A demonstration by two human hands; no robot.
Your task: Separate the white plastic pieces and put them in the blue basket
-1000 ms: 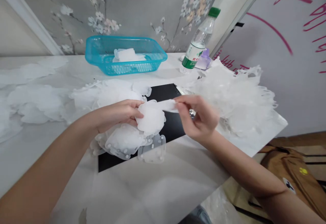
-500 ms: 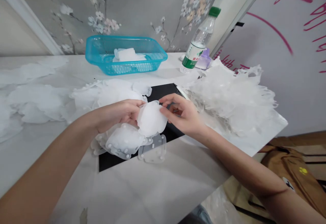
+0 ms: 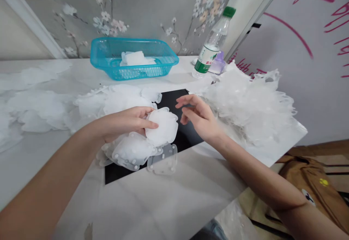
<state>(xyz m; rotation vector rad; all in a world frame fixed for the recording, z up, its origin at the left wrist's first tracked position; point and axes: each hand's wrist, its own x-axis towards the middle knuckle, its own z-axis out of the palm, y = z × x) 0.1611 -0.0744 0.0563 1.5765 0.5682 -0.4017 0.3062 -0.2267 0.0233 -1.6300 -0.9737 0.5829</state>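
— Start at the fingertips. What are they on?

— The fingers of the left hand [image 3: 124, 123] are curled and lie across a scalloped translucent white piece [image 3: 163, 127], pressing down on it from above. The thumb is out of sight, so I can't tell whether it's pinching too.

— And the other hand?

— The right hand [image 3: 200, 118] is half open, its fingers spread and holding nothing. They're just beside the piece, not touching it, above a black panel [image 3: 174, 100].

— Where exactly is the piece?

— Over the near edge of that panel, lying on white sheets studded with small pegs [image 3: 133, 151]. Another studded sheet [image 3: 163, 160] sits just beside them.

— What's beyond the hands?

— To the right, a crinkled heap of translucent sheets [image 3: 245, 105]. To the left, a layer of flatter sheets [image 3: 109, 102] spreads across the white tabletop [image 3: 152, 203].

— Further back?

— A turquoise plastic basket [image 3: 131, 39] holds a folded white stack [image 3: 135, 59]. Over to the right stand a green-capped water bottle [image 3: 211, 45] and a small lilac bottle [image 3: 219, 64]. Below the table's right corner there's a brown bag [image 3: 308, 185].
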